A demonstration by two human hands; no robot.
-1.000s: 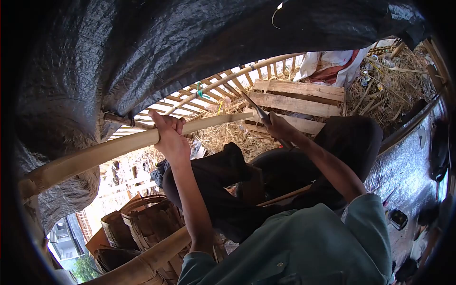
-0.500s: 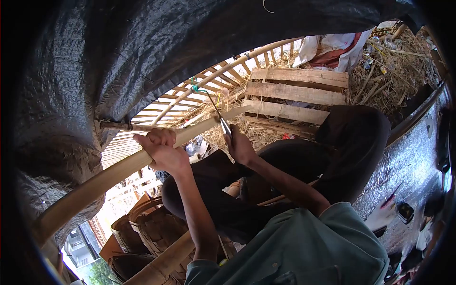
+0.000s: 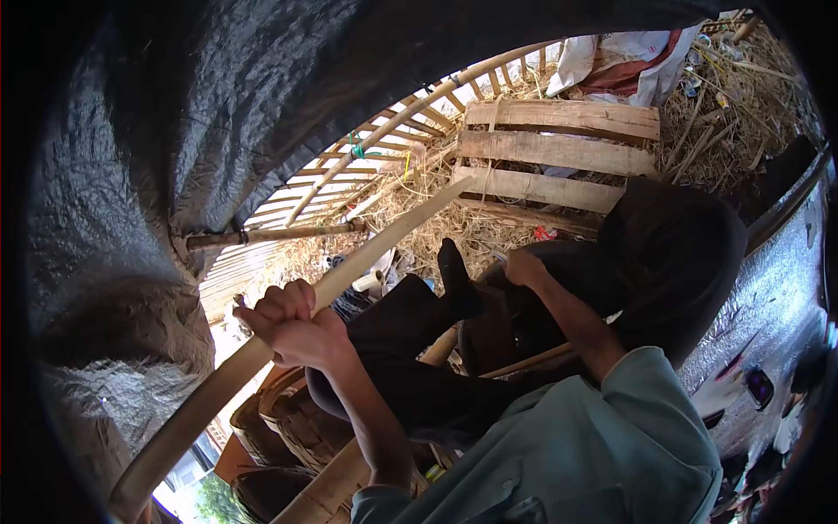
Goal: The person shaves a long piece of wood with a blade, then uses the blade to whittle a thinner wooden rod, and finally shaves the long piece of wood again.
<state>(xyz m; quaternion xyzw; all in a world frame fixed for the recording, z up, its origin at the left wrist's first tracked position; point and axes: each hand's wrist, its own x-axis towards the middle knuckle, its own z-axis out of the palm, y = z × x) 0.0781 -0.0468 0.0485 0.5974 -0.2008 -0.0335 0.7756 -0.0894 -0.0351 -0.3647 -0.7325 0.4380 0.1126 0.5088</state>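
A long split bamboo piece (image 3: 384, 240) runs diagonally from the lower left to the wooden slats, its pale far end narrowing. My left hand (image 3: 301, 330) is wrapped round it near the middle. My right hand (image 3: 526, 269) is closed beside my dark-trousered leg, to the right of the bamboo and apart from it. At its fingers shows a small light bit of the knife (image 3: 499, 256); the rest of the blade is hard to see from here.
Wooden slats (image 3: 559, 151) lie ahead over straw (image 3: 720, 113), beside a bamboo fence (image 3: 410, 113). Woven baskets (image 3: 305, 424) stand at lower left, near another bamboo pole (image 3: 327, 485). Dark plastic sheeting (image 3: 262, 96) hangs above and to the left.
My right hand with the knife has come off the bamboo and moved right, towards my leg. The left hand keeps its hold, slightly lower in view.
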